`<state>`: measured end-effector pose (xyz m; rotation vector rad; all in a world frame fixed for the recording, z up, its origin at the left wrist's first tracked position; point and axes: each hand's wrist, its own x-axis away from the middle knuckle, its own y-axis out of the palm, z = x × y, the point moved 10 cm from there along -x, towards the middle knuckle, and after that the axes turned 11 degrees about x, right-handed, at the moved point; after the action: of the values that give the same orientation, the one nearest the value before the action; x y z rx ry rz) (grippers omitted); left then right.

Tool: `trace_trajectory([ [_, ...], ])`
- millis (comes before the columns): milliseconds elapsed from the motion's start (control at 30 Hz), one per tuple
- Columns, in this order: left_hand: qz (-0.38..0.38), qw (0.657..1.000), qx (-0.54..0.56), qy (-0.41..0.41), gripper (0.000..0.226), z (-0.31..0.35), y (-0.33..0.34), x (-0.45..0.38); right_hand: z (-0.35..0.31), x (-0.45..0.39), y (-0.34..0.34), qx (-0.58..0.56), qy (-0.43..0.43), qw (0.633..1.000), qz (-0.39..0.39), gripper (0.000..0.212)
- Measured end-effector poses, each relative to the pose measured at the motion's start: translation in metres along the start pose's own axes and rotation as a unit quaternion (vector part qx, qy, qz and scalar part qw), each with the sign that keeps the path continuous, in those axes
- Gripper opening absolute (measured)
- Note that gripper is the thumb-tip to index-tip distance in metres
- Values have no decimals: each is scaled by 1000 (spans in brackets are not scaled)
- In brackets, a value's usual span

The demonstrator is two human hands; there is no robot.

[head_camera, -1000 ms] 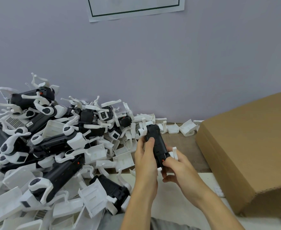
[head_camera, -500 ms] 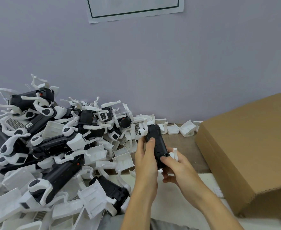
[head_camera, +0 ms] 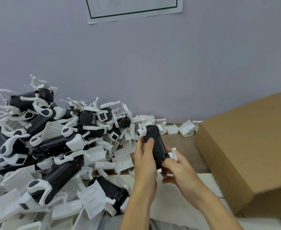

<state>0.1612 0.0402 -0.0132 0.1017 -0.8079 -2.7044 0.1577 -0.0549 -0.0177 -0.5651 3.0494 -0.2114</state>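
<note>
Moved: hardly anything. Both hands stay on the black body [head_camera: 154,140], and only the right fingers [head_camera: 168,163] are fussing at its near end.
Fingers: the left hand [head_camera: 144,156] is wrapped round the body's left flank, thumb on top. The right hand [head_camera: 176,170] pinches the near end by the red tab [head_camera: 162,161].
Where: it is held above the desk [head_camera: 183,143], between pile and box.
Doing it well: brace with the left and ease the thin white arm [head_camera: 174,154] gently, as it looks snappable.
Materials: matte black shell, smooth hard white plastic.
Pile [head_camera: 53,146]: on the left, tangled black-and-white units and curved clips.
Box [head_camera: 246,155]: on the right, plain brown cardboard with flat faces.
</note>
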Motion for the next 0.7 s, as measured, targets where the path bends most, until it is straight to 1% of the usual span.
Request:
trace_trajectory([
  [200,-3,1000,3,-12,24,-2,1,0,-8,0,1,22,-17,1000,4,23],
  [267,-2,1000,1,-29,32,-5,0,1,-7,0,1,6,-17,1000,3,27],
  [333,-5,997,24,-75,51,-12,-1,3,-3,-1,0,-43,-5,999,6,22],
  [367,-8,994,46,-94,55,-14,0,4,-1,-2,-1,-75,3,997,3,27],
  [400,-15,992,65,-110,56,-16,1,5,-1,-1,0,-109,10,994,-6,30],
  [467,-42,986,88,-134,54,-18,7,7,-5,0,6,-181,14,982,-46,29],
  [533,-76,982,97,-144,51,-20,13,8,-10,3,10,-226,23,971,-76,31],
  [600,-83,977,131,-146,49,-20,14,7,-5,3,7,-227,44,971,-59,27],
  [667,-64,977,158,-128,54,-17,10,4,5,0,-5,-191,67,979,6,33],
  [700,-49,980,158,-112,57,-14,6,2,9,-1,-15,-166,71,982,49,32],
])
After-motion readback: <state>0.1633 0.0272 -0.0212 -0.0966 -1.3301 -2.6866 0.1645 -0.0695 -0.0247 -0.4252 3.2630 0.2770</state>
